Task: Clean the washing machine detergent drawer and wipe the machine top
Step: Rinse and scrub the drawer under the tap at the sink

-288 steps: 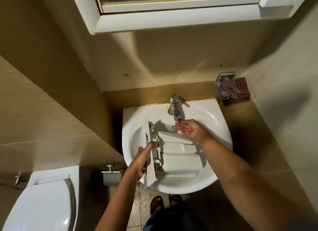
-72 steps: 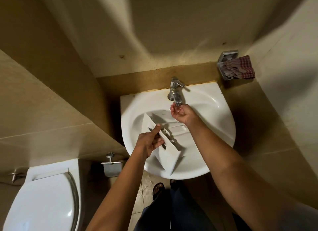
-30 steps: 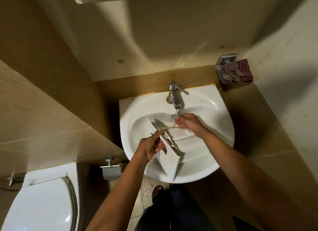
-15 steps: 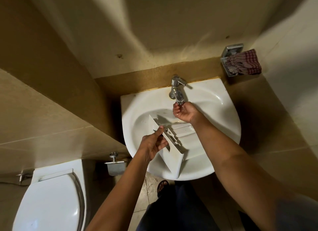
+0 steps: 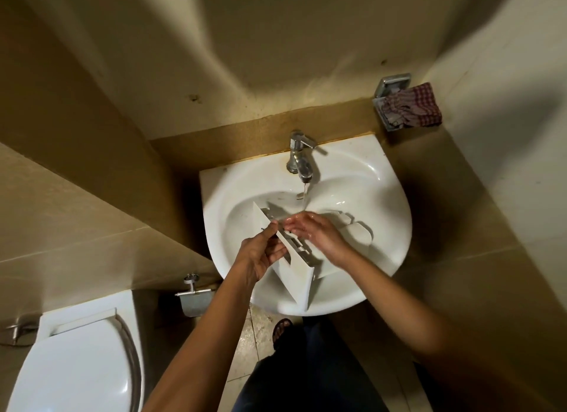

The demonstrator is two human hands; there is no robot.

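Two hands, doing what?

Left hand (image 5: 260, 255) grips the tilted front panel of the one white plastic detergent drawer (image 5: 296, 276). Right hand (image 5: 316, 230) lies on its compartments, wet fingers nearly straight.

And round them?

One thin water stream (image 5: 304, 197) from one chrome tap (image 5: 299, 160). One glossy white sink (image 5: 214, 215) holds the drawer. One checked cloth (image 5: 411, 109) sits in a metal wall holder (image 5: 394, 85), and there is one toilet (image 5: 70, 375).

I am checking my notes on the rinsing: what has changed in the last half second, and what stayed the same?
The right hand moved down from the faucet spout onto the detergent drawer, its wet fingers now touching the inside behind the front panel. Unchanged: the left hand grips the front panel, and the drawer stays tilted in the washbasin.
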